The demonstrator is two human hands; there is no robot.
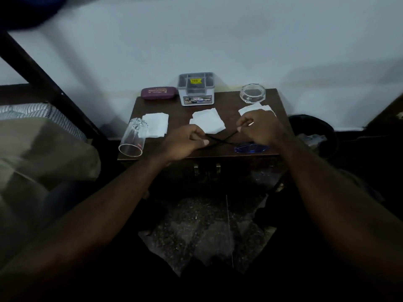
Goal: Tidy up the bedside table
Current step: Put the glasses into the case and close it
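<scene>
Nearest the camera, two bare forearms reach over a speckled floor to the front edge of the dark wooden bedside table (174,110). The left hand (185,142) pinches one black temple arm of a pair of glasses (248,147), and the right hand (259,127) pinches the other; the two temples cross between the hands. The blue-tinted lenses lie at the table's front edge, just below the right hand.

At the front left corner, a clear drinking glass (132,138) lies on its side, mouth toward the camera, overlapping a white paper napkin (156,124). A second napkin (207,120) sits mid-table and a third (253,110) is partly hidden behind the right hand.

Farther back, a clear glass ashtray (253,93) stands on the right. At the centre rear stands a white compartmented organizer box (196,90) with a yellow sticker inside and a front label reading "OPEL". Left of it lies a maroon spectacle case (158,93), its gold lettering too blurred to read.
</scene>
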